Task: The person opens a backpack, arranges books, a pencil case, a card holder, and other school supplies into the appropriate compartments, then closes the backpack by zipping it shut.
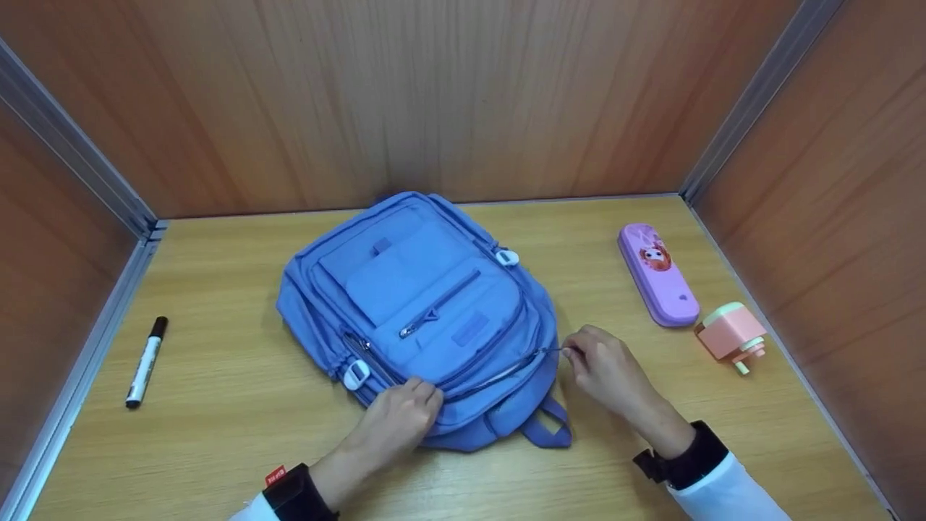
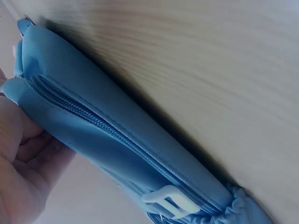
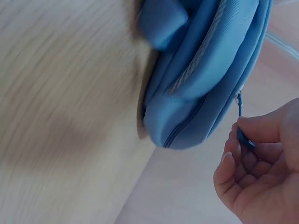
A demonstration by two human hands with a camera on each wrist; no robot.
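Note:
A blue backpack (image 1: 434, 289) lies on its back on the table, its top end toward the person. My right hand (image 1: 608, 369) pinches a zipper pull (image 3: 245, 140) between thumb and fingers, its cord drawn taut away from the bag. A front compartment zipper (image 1: 499, 376) is partly parted beside it. With curled fingers my left hand (image 1: 405, 412) grips the fabric at the bag's near edge; its fingertips are hidden in the head view. In the left wrist view a side zipper (image 2: 103, 123) and a white buckle (image 2: 173, 201) show beside that hand.
On the left lies a black-capped marker (image 1: 147, 362). A purple pencil case (image 1: 658, 275) and a pink pencil sharpener (image 1: 731, 333) are at the right. Wooden panels (image 1: 434, 101) enclose the table (image 1: 217, 449) at the back and both sides.

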